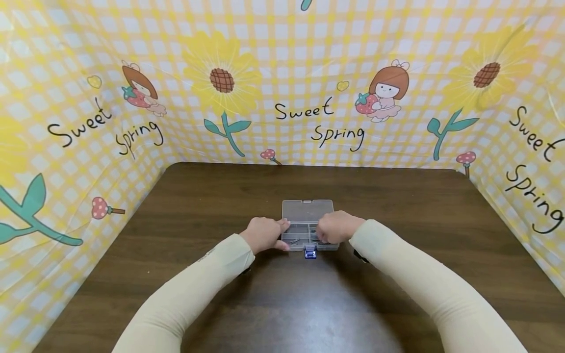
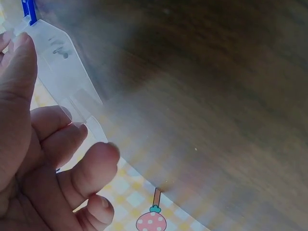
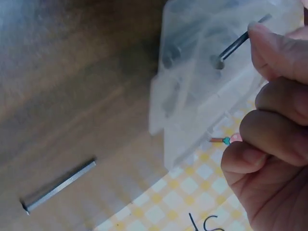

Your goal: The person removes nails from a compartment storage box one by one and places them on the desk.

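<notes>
Yellow-and-white checked fabric [image 1: 309,59] around the back and sides, printed with sunflowers and the words "Sweet Spring". In front, a dark brown wooden desk [image 1: 207,196]. Reaching over it, two cream sleeves [image 1: 212,274], one from each side. At mid-desk, a clear plastic box [image 1: 296,248] with dividers, long axis running left to right; lid [image 1: 304,211] tipped back at the far edge. At the left end, the left hand [image 1: 264,233], thumb by the near corner and forefinger by the hinge, gripping the box; remaining fingers bent in the left wrist view. Over the right half, the right hand [image 1: 334,226], thumb and forefinger pinching, other fingers curled toward the palm. At the near wall, a blue clasp [image 1: 310,252], flipped outward. In the right wrist view, a loose silver nail [image 3: 60,186] on the desk, apart from the box, lying diagonally, head at lower left. Between the right thumb and forefinger tips, a slim dark metal piece [image 3: 236,47]. Slants from upper right to lower left there, against the box's pale plastic. Sticks out on both sides of the fingertips, rounded end at lower left. Cannot tell its exact kind.
</notes>
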The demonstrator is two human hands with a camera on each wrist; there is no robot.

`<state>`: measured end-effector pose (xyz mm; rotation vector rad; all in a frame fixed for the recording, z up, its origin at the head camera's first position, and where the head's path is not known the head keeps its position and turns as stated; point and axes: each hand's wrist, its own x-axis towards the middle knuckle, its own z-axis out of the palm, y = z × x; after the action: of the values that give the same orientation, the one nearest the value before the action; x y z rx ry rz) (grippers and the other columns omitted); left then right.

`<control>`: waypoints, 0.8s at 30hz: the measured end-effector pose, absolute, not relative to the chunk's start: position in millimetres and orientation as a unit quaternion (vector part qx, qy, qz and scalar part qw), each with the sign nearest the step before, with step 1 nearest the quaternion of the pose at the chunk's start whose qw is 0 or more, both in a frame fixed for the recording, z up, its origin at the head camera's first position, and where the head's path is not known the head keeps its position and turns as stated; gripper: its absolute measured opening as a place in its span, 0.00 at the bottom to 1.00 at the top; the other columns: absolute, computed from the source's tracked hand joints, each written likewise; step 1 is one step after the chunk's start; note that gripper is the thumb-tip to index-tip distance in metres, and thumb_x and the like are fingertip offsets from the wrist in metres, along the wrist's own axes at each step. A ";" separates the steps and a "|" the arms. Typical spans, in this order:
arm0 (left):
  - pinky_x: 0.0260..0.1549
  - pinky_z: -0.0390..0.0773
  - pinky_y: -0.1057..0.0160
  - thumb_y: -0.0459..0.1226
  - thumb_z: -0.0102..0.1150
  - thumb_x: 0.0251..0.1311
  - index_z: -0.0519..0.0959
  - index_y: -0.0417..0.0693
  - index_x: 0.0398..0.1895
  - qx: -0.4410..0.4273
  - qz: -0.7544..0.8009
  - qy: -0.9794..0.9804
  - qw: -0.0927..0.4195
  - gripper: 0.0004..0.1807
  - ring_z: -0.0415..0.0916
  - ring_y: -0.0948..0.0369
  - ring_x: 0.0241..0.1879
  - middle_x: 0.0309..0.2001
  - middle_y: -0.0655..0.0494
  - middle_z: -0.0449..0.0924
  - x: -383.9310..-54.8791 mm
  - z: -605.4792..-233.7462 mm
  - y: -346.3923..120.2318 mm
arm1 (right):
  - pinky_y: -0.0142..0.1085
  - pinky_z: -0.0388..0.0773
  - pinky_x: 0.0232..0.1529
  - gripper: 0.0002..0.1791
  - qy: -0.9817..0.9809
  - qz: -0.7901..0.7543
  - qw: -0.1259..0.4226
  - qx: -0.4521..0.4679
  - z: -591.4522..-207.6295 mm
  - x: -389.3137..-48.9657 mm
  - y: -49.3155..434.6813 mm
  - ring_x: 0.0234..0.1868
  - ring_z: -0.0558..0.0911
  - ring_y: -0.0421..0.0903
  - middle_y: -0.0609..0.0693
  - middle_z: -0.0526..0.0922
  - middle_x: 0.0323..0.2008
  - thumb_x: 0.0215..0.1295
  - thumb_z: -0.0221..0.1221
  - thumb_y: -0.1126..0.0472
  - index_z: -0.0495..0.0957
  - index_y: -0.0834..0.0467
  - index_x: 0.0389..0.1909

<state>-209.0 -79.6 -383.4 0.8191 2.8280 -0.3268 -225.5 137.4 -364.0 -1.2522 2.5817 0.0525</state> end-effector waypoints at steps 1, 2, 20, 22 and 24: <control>0.30 0.79 0.54 0.63 0.57 0.51 0.69 0.54 0.68 0.275 -0.110 0.951 0.089 0.42 0.80 0.54 0.47 0.66 0.60 0.67 -209.0 -383.3 -79.4 | 0.34 0.68 0.25 0.15 0.893 0.015 0.138 -0.429 -361.7 -226.3 138.0 0.21 0.67 0.40 0.42 0.70 0.18 0.55 0.53 0.74 0.74 0.54 0.15; 0.30 0.79 0.54 0.63 0.57 0.51 0.68 0.54 0.68 0.275 -0.109 0.951 0.090 0.42 0.80 0.54 0.47 0.66 0.61 0.67 -209.1 -383.2 -79.3 | 0.33 0.66 0.24 0.16 0.894 0.011 0.141 -0.425 -359.5 -227.0 138.7 0.21 0.66 0.40 0.42 0.69 0.18 0.55 0.53 0.74 0.73 0.53 0.15; 0.32 0.79 0.55 0.63 0.57 0.52 0.69 0.53 0.68 0.282 -0.101 0.950 0.092 0.42 0.79 0.54 0.49 0.66 0.58 0.67 -210.0 -384.6 -80.9 | 0.33 0.64 0.25 0.15 0.917 -0.016 0.167 -0.362 -349.5 -239.5 174.6 0.21 0.65 0.38 0.41 0.69 0.18 0.58 0.56 0.72 0.74 0.54 0.15; 0.32 0.80 0.55 0.63 0.57 0.51 0.69 0.52 0.68 0.285 -0.098 0.949 0.089 0.42 0.79 0.54 0.49 0.66 0.58 0.68 -210.6 -385.1 -81.5 | 0.34 0.71 0.29 0.11 0.921 -0.012 0.164 -0.354 -348.4 -241.0 179.6 0.25 0.70 0.39 0.41 0.75 0.22 0.59 0.58 0.70 0.79 0.54 0.20; 0.33 0.80 0.55 0.63 0.58 0.50 0.70 0.52 0.67 0.288 -0.098 0.949 0.083 0.42 0.80 0.53 0.49 0.65 0.58 0.69 -211.1 -385.2 -81.9 | 0.37 0.74 0.31 0.09 0.923 -0.006 0.164 -0.348 -347.2 -242.9 185.1 0.27 0.73 0.40 0.43 0.78 0.24 0.59 0.58 0.70 0.80 0.55 0.22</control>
<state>-211.1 -81.9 -385.2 0.8610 2.8338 -0.2918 -242.9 185.1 -347.2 -0.9915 2.6308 -0.0184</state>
